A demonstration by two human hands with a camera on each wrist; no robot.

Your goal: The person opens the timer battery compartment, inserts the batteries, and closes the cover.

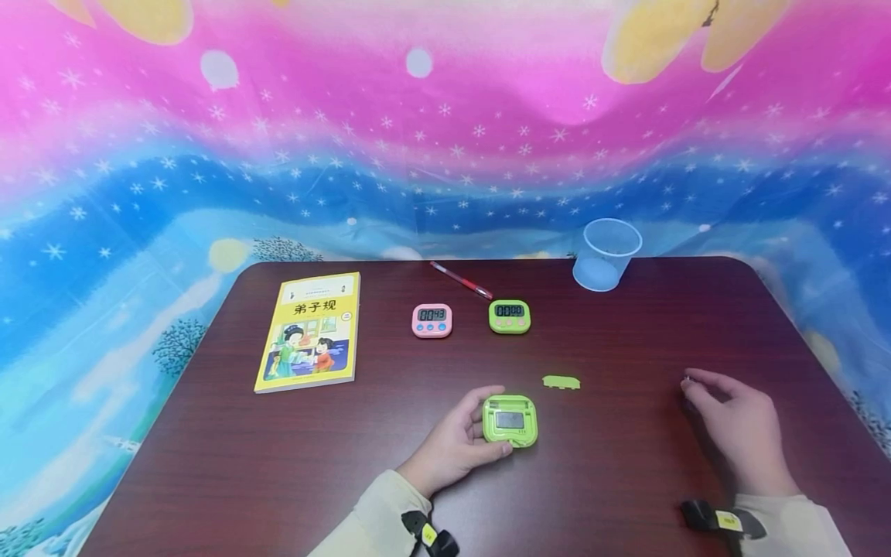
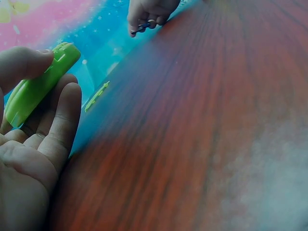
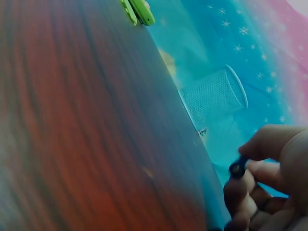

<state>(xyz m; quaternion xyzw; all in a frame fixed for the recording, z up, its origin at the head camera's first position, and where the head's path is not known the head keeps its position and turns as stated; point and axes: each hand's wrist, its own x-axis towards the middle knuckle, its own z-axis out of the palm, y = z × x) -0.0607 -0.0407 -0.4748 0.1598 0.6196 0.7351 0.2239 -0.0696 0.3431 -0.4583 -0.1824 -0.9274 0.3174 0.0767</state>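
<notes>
1. Room: a starred backdrop cloth (image 1: 445,139) in pink and blue is hung behind and around the desk.
2. Surface: a dark wood-grain desk (image 1: 626,480) with rounded corners carries everything.
3. Far row on the desk: a yellow booklet (image 1: 311,331) lies at the left; a pink timer (image 1: 431,320), a green timer (image 1: 510,316), a red pen (image 1: 461,280) and a clear plastic cup (image 1: 605,254) follow to the right, all well apart from both hands.
4. Left hand (image 1: 455,445): its grip is curled round a green timer body (image 1: 510,420), which is held back-side up at the near centre of the desk, thumb on the top edge and fingers beneath, as seen edge-on in the left wrist view (image 2: 36,86).
5. Battery cover (image 1: 561,382): this small green strip lies flat just beyond and to the right of the held body, between the two hands, its long axis running left to right; the left hand is the nearer.
6. Right hand (image 1: 734,429): its grip is pinched on a small dark object (image 3: 237,168) at the fingertips; what it is cannot be told.
</notes>
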